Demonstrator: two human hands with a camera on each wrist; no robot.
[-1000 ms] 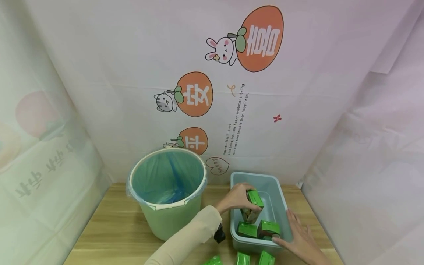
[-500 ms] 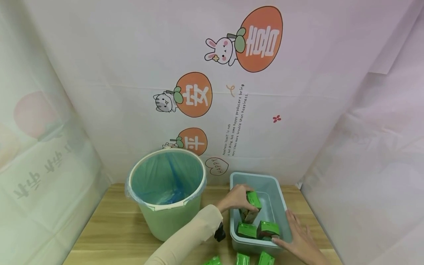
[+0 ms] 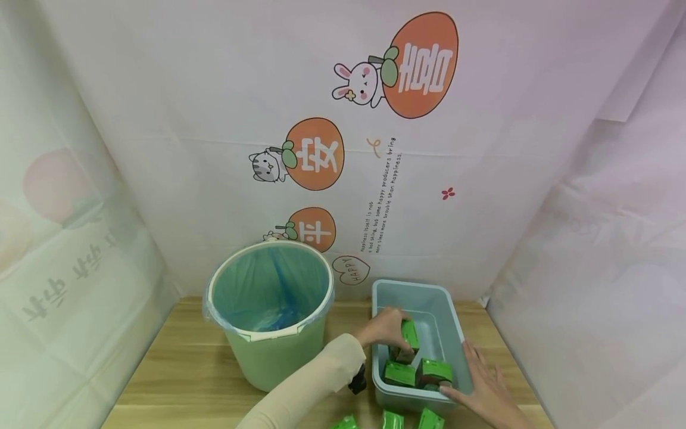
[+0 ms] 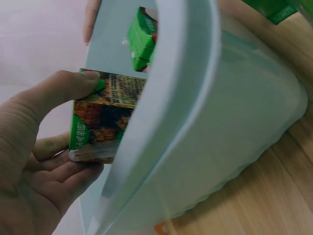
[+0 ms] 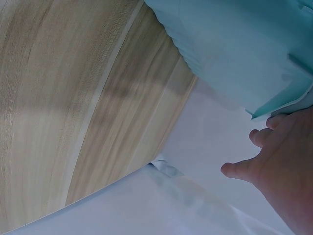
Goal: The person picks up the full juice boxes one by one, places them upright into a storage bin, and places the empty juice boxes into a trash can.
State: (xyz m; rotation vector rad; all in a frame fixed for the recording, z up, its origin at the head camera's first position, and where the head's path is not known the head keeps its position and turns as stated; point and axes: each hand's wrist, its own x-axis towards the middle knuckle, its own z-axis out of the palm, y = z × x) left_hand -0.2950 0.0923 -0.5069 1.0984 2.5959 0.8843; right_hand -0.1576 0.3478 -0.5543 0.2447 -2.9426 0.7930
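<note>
My left hand (image 3: 387, 328) reaches into the blue-grey plastic bin (image 3: 457, 316) and grips a small green box (image 3: 409, 335) near its left wall. In the left wrist view the thumb lies on one side of the box (image 4: 100, 129) and the fingers on the other; a brown food picture and printed text show on it. Two more green boxes, one on the left (image 3: 400, 374) and one on the right (image 3: 435, 369), sit at the bin's near end. My right hand (image 3: 485, 384) rests on the bin's near right corner, fingers extended along the outside, thumb at the rim.
A pale green bucket (image 3: 268, 357) with a blue bag liner stands left of the bin. More green boxes (image 3: 393, 420) lie on the wooden table (image 3: 177, 369) at its near edge. Printed white cloth (image 3: 214, 149) encloses the back and both sides.
My left hand has lowered the box further into the bin and come slightly nearer the front. The right hand stays on the bin's corner, and the other boxes lie as before.
</note>
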